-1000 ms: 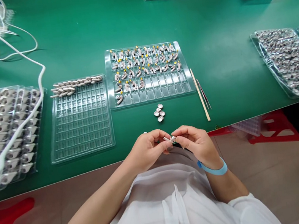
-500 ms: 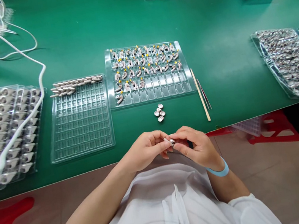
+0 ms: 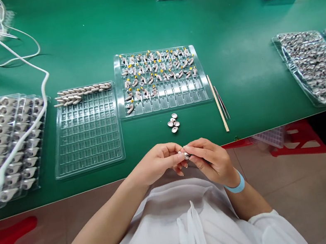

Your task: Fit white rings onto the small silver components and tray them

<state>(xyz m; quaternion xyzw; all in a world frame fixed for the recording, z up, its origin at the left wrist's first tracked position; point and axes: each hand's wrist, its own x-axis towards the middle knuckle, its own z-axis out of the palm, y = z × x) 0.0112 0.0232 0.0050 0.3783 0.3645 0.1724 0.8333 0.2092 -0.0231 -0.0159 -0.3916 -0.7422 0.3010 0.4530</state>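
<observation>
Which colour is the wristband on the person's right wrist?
The wristband is light blue, clearest in the head view.

A small, rounded, shiny silver metal piece (image 3: 187, 156), partly hidden, is held at the fingertips between the left hand (image 3: 161, 162) and right hand (image 3: 213, 160), below the frame's centre.

Discs (image 3: 176, 124) before middle tray (image 3: 172, 101), tweezers (image 3: 222, 104) to its right

White top (image 3: 151, 233), loose, thin fabric, soft folds across front. Two long narrow ties (image 3: 199, 235), same white, down middle. Sleeves (image 3: 272, 229) white, short, wide, hems near elbows. Light-blue band (image 3: 236, 185) round right wrist. Left hand (image 3: 154, 164), right hand (image 3: 216, 162) bare.
</observation>
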